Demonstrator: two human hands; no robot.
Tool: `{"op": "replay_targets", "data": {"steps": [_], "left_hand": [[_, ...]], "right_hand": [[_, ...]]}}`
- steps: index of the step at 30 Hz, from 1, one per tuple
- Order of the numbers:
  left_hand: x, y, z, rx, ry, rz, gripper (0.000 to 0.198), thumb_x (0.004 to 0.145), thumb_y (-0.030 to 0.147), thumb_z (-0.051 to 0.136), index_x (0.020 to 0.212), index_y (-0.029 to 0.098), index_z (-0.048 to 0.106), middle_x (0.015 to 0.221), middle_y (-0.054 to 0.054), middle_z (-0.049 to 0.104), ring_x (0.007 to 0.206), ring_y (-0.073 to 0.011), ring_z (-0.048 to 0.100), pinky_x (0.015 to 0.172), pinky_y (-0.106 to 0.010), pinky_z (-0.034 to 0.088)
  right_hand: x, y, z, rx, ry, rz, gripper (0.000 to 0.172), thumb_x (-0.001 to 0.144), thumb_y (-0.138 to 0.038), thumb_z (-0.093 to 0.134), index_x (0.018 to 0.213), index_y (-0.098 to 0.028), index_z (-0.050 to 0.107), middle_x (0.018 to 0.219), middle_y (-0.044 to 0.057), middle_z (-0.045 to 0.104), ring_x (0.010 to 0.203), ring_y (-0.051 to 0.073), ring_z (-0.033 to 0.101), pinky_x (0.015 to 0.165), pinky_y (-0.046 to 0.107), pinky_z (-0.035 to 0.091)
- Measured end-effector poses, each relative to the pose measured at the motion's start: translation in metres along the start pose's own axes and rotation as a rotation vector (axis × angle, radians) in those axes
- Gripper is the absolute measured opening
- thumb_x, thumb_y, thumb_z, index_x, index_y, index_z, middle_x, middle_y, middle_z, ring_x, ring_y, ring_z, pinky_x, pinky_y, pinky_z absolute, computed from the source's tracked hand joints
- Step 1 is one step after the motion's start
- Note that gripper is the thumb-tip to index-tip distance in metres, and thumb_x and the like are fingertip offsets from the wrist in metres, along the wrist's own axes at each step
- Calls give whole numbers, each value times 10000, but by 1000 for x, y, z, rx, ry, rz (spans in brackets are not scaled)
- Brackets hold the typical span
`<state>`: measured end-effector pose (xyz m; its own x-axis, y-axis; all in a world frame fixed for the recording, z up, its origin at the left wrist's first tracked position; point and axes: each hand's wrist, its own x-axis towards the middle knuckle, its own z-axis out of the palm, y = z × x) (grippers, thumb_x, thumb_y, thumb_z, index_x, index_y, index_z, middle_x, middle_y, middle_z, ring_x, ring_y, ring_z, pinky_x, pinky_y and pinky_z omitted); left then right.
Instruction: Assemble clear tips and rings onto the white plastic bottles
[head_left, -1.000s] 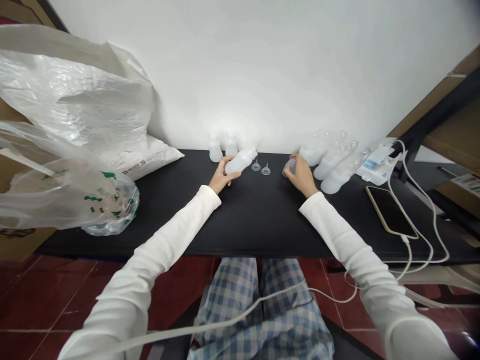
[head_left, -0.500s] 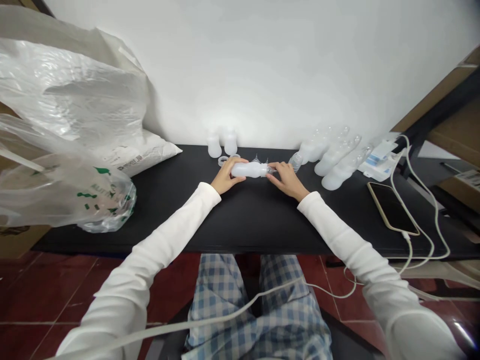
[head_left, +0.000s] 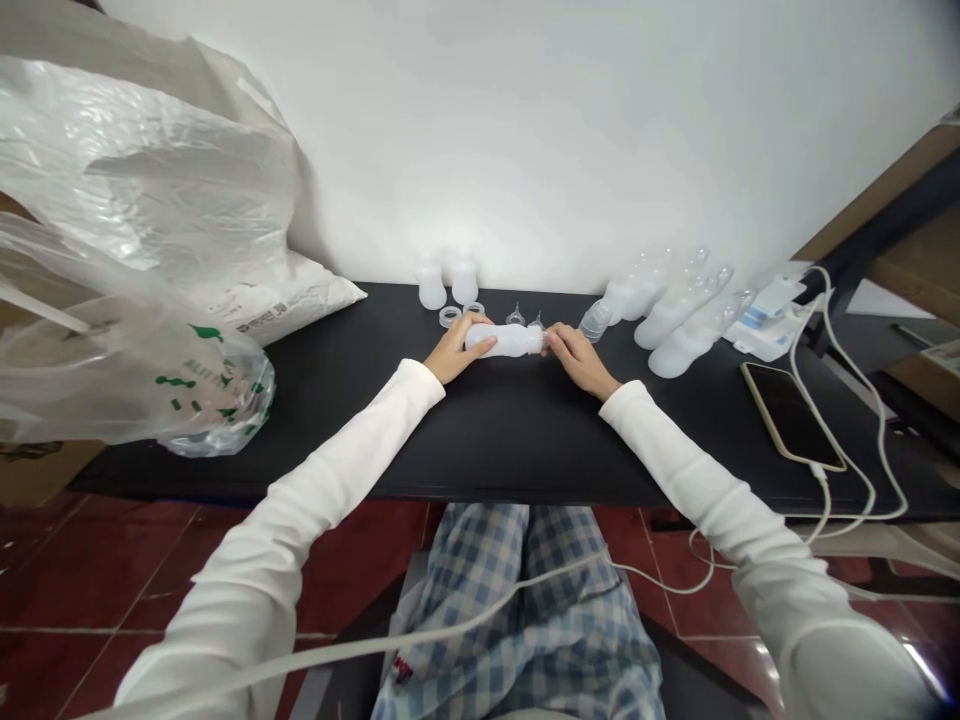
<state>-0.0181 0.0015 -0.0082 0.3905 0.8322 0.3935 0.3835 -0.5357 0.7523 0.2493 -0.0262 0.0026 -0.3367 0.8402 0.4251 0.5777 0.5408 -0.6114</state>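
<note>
A translucent white bottle [head_left: 506, 340] lies sideways over the black table [head_left: 510, 430], its neck pointing right. My left hand [head_left: 452, 350] is wrapped round its base end. My right hand [head_left: 574, 355] pinches at the bottle's neck, fingers closed on a small part I cannot make out. Just behind the bottle stand two small clear nipples [head_left: 525, 319] and two white rings [head_left: 459, 314]. A clear cap [head_left: 595, 321] lies right of my right hand.
Two small upright bottles [head_left: 448, 284] stand by the wall. Several finished bottles [head_left: 675, 310] lie in a row at the right, beside a white box [head_left: 765, 318] and a phone [head_left: 791, 415] on a cable. Large plastic bags [head_left: 127, 280] fill the left end.
My right hand left the cap area and came to the bottle's neck. The left hand lowered the bottle from tilted to lying level between both hands.
</note>
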Motion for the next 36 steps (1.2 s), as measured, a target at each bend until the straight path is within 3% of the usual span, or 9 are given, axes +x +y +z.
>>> {"op": "replay_targets", "data": {"steps": [5,10,14,19,23,27,29,32,36], "left_hand": [[0,4,1,68,25,41,532,852,658,600,1131,205,629,1185,-102,655,1129,-270,571,1064,-405,430],[-1,10,1,-66,105,-47,513,928,676,444,964,199,626,1006,-66,670,968,-219,610,956,-354,464],[-2,15,-1,-79,144,-135,522,924,692,429,893,201,605,882,-22,639,834,-172,584,828,-305,477],[-1,11,3,-138,199,-201,551,893,730,465,837,199,600,780,-11,605,742,-156,575,720,-285,466],[3,5,9,-340,94,-324,667,897,800,374,704,194,575,540,-8,509,506,-134,494,544,-285,395],[7,2,10,-434,68,-338,724,885,837,334,683,187,579,457,-9,461,419,-112,407,440,-272,282],[9,-1,10,-423,121,-329,713,869,841,380,725,177,596,486,-11,487,434,-110,423,429,-263,273],[8,-5,10,-390,202,-300,676,859,824,440,838,173,623,591,-9,529,488,-111,463,441,-253,317],[3,-4,8,-235,201,-182,630,895,779,421,988,195,638,786,-32,625,636,-139,570,575,-273,464]], "right_hand": [[-1,2,3,40,-1,36,590,874,-761,536,1118,-240,666,975,67,694,922,252,634,922,456,477],[-3,-6,14,443,-190,143,491,810,-670,691,990,-224,592,897,45,725,857,216,693,822,376,536],[-5,-9,23,544,-211,143,462,826,-645,693,944,-238,507,875,35,736,855,205,703,822,365,544],[-7,-4,24,146,-46,-46,396,874,-573,682,1054,-242,560,1039,76,684,1012,244,617,915,441,531],[-10,-8,17,-331,51,-333,104,988,-293,559,1037,-259,644,1176,110,635,1128,271,539,975,487,479],[-11,-14,12,-512,11,-478,281,1022,-182,434,1119,-316,662,1252,82,621,1206,248,529,1014,450,445],[-10,-14,11,-501,11,-461,258,1016,-284,500,1246,-301,616,1320,108,591,1240,284,520,1005,473,443],[-8,-8,11,-421,12,-336,549,953,-535,588,1405,-237,503,1374,164,559,1255,342,506,990,505,438],[-4,1,11,-323,-32,-88,479,1013,-596,403,1172,-214,644,1161,134,674,1102,314,550,958,501,416]]}}
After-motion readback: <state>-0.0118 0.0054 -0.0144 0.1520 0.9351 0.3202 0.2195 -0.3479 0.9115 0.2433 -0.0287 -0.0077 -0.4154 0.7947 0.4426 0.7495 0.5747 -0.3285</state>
